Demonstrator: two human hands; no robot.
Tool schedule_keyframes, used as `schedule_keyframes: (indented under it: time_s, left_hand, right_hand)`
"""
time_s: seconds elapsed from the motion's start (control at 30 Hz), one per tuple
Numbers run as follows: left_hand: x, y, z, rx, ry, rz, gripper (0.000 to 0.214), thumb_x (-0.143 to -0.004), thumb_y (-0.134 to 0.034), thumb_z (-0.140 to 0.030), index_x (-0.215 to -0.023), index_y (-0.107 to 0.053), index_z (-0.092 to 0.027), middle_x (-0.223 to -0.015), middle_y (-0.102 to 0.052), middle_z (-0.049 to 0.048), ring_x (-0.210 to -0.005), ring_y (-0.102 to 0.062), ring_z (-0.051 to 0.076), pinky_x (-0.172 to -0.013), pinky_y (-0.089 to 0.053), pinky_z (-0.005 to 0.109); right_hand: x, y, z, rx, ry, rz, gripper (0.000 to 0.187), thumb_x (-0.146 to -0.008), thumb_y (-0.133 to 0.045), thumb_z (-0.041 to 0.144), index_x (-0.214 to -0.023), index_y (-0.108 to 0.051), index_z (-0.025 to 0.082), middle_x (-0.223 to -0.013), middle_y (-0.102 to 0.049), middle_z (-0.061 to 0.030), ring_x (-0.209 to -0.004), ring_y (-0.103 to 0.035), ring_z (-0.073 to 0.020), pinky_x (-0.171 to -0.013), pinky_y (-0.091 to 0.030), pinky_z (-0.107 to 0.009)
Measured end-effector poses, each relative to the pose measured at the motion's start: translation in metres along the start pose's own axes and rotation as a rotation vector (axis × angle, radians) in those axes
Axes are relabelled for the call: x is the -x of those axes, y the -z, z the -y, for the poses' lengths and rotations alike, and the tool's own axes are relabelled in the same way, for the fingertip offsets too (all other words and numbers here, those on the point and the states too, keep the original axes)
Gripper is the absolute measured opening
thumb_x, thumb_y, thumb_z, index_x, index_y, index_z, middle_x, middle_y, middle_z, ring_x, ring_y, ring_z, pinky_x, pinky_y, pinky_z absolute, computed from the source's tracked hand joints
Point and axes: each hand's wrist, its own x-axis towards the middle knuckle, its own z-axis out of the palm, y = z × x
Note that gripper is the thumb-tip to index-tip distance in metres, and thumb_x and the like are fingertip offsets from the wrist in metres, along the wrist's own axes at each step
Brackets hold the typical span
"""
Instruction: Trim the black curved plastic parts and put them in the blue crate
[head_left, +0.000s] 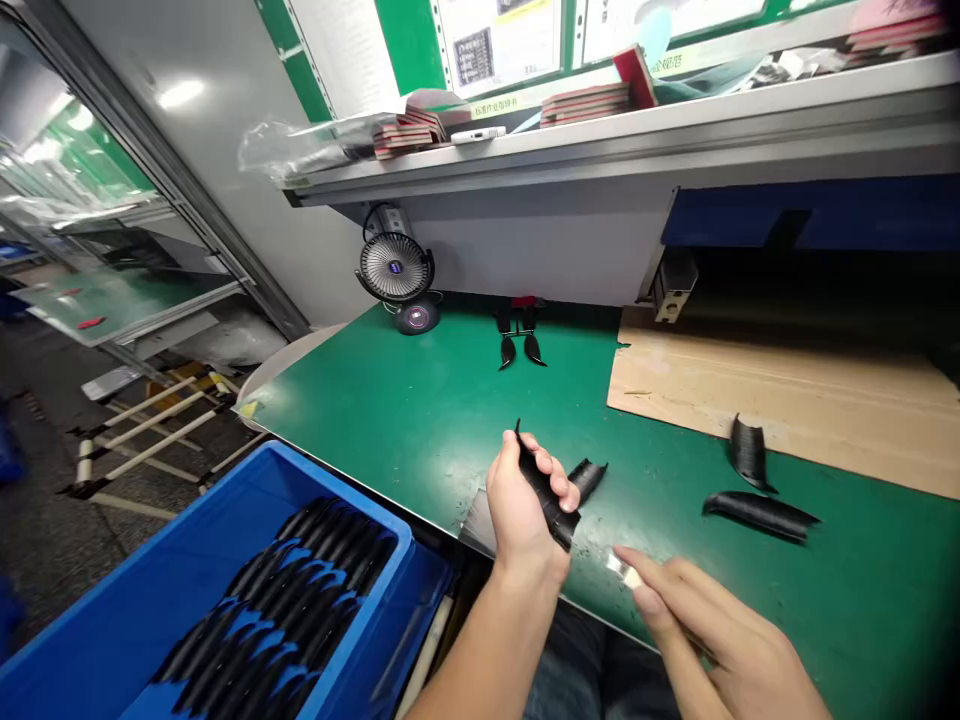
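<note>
My left hand point(521, 510) grips a black ribbed curved plastic part point(547, 490) upright over the green work mat point(390, 400). My right hand point(720, 630) pinches a small silver tool point(624, 570), perhaps a blade, whose tip is close to that part but apart from it. Just beyond my left hand lies a similar black part point(587, 478). Two more black parts point(759, 515) point(750, 452) rest on the mat to the right. Further back, a small pair of black pieces point(521, 348) lies near the wall.
A blue plastic crate point(300, 500) packed with black parts stands at lower left, against the bench edge. A cardboard sheet point(780, 390) lies on the mat at right. A small desk fan point(395, 268) stands behind, under a shelf point(600, 160) holding stacked booklets.
</note>
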Motion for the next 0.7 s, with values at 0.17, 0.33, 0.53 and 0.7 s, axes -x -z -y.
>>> schedule_keyframes:
  time_s: [0.17, 0.33, 0.53, 0.7]
  left_hand:
    - [0.004, -0.001, 0.002, -0.051, -0.012, 0.016, 0.027, -0.09, -0.046, -0.037, -0.072, -0.046, -0.018, -0.052, -0.038, -0.0055, -0.035, -0.031, 0.006, -0.03, -0.026, 0.014]
    - [0.011, -0.003, 0.003, -0.09, -0.024, 0.043, 0.03, -0.091, -0.045, -0.04, -0.07, -0.046, -0.018, -0.049, -0.037, -0.0057, -0.034, -0.029, 0.006, -0.029, -0.025, 0.015]
    - [0.013, -0.003, 0.006, -0.158, -0.1, 0.035, 0.032, -0.091, -0.045, -0.042, -0.069, -0.046, -0.018, -0.047, -0.039, -0.0052, -0.034, -0.03, 0.007, -0.03, -0.026, 0.016]
    - [0.011, -0.002, 0.008, -0.197, -0.16, 0.021, 0.033, -0.091, -0.045, -0.043, -0.069, -0.045, -0.018, -0.048, -0.04, -0.0049, -0.034, -0.031, 0.007, -0.032, -0.026, 0.017]
  right_hand:
    - [-0.016, 0.002, 0.004, -0.078, 0.018, 0.14, 0.029, -0.096, -0.044, 0.036, -0.119, -0.06, 0.029, -0.076, -0.061, -0.0005, -0.063, -0.062, -0.0136, -0.062, -0.052, -0.019]
    - [-0.02, 0.01, 0.011, -0.112, -0.017, 0.186, 0.035, -0.096, -0.04, 0.04, -0.08, -0.067, 0.026, -0.064, -0.059, 0.0005, -0.059, -0.061, -0.0156, -0.052, -0.049, -0.02]
    - [-0.023, 0.007, 0.012, 0.023, 0.002, 0.099, 0.033, -0.096, -0.038, 0.037, -0.085, -0.067, 0.026, -0.063, -0.061, 0.0003, -0.048, -0.058, -0.0139, -0.043, -0.043, -0.02]
    - [-0.022, 0.001, 0.01, 0.152, 0.004, 0.044, 0.03, -0.096, -0.037, 0.036, -0.089, -0.066, 0.027, -0.067, -0.062, 0.0007, -0.048, -0.058, -0.0133, -0.041, -0.041, -0.021]
